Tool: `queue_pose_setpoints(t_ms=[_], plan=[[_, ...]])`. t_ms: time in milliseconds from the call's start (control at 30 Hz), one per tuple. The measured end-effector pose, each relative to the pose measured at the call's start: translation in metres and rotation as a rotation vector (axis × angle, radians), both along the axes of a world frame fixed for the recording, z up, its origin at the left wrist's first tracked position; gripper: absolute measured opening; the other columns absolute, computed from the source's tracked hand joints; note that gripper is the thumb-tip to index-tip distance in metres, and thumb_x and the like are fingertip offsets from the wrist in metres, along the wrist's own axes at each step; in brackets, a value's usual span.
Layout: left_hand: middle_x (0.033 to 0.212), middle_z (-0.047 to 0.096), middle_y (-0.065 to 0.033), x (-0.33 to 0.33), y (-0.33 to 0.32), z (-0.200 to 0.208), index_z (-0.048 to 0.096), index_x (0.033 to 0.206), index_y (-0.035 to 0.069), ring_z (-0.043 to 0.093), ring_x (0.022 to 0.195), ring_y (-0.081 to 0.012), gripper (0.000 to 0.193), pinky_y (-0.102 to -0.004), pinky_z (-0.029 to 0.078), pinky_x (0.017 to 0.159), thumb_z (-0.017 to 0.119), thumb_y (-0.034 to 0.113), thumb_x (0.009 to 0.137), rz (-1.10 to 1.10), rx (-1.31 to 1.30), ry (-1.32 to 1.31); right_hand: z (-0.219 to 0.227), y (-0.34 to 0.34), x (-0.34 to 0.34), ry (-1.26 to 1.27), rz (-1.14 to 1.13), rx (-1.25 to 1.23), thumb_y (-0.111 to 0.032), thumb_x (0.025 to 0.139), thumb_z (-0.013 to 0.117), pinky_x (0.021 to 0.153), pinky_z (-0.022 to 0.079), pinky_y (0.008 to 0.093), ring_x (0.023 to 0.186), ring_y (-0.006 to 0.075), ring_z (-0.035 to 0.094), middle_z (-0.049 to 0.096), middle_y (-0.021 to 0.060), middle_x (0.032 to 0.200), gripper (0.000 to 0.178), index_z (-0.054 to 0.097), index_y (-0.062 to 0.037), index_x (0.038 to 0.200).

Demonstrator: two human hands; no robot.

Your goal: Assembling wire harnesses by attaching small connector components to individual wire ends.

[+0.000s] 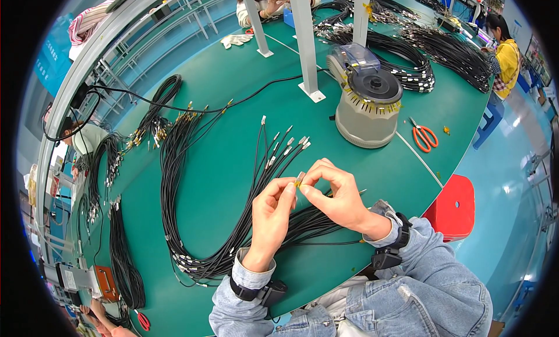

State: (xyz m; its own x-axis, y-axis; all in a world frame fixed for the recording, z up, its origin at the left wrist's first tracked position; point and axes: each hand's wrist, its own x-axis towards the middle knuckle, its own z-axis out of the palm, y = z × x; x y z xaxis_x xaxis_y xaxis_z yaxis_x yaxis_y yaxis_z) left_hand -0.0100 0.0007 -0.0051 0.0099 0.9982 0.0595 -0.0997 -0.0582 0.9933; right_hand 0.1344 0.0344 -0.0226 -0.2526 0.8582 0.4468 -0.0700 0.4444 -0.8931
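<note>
Both my hands meet over the green table [343, 267], fingertips pinched together around one small metal connector [300, 176] with a bit of yellow tape on it. My left hand [271, 213] grips it between thumb and forefinger from the left. From the right, my right hand [336, 191] is closed on the same taped end. Which cable it belongs to is hidden by my fingers. Below my hands curves a big bundle of thin black cables [174, 191]. Several of its white-tagged ends [288, 146] fan out just beyond my left hand.
A round grey tape dispenser [365, 122] stands beyond my right hand, beside orange-handled scissors [424, 138]. Metal posts [305, 51] rise from the table. More cable bundles lie left [122, 255] and far right [454, 51]. A red stool [454, 209] stands right. Other people work around.
</note>
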Motion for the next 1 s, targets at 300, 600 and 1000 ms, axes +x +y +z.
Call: queue_pose_setpoints(t_ms=[300, 600, 1000], plan=[[0.065, 0.047, 0.0038, -0.001, -0.001, 0.003, 0.059, 0.097, 0.001, 0.033, 0.052, 0.0, 0.016, -0.017, 0.02, 0.043, 0.052, 0.014, 0.091, -0.009, -0.035, -0.015, 0.001, 0.0, 0.0, 0.002, -0.012, -0.007, -0.001, 0.077, 0.063, 0.076, 0.039, 0.0291, 0.078, 0.0149, 0.051, 0.057, 0.0053, 0.075, 0.005, 0.058, -0.0002, 0.076], [0.062, 0.047, 0.0043, 0.0, 0.0, -0.003, 0.059, 0.091, 0.002, 0.03, 0.049, 0.0003, 0.019, -0.0171, 0.018, 0.042, 0.051, 0.019, 0.092, 0.009, 0.011, 0.063, 0.001, -0.001, -0.001, -0.015, -0.026, -0.024, -0.003, 0.077, 0.063, 0.073, 0.04, 0.0289, 0.076, 0.0148, 0.051, 0.057, 0.0049, 0.074, 0.006, 0.058, -0.0005, 0.075], [0.06, 0.046, 0.0048, -0.004, -0.001, 0.005, 0.061, 0.079, 0.003, 0.034, 0.051, -0.0002, 0.025, -0.0178, 0.023, 0.044, 0.051, 0.021, 0.093, -0.008, -0.159, -0.04, -0.003, 0.001, 0.0, 0.044, 0.044, -0.114, -0.006, 0.078, 0.062, 0.074, 0.04, 0.0291, 0.077, 0.0139, 0.051, 0.058, 0.0049, 0.075, 0.007, 0.059, 0.0005, 0.077]])
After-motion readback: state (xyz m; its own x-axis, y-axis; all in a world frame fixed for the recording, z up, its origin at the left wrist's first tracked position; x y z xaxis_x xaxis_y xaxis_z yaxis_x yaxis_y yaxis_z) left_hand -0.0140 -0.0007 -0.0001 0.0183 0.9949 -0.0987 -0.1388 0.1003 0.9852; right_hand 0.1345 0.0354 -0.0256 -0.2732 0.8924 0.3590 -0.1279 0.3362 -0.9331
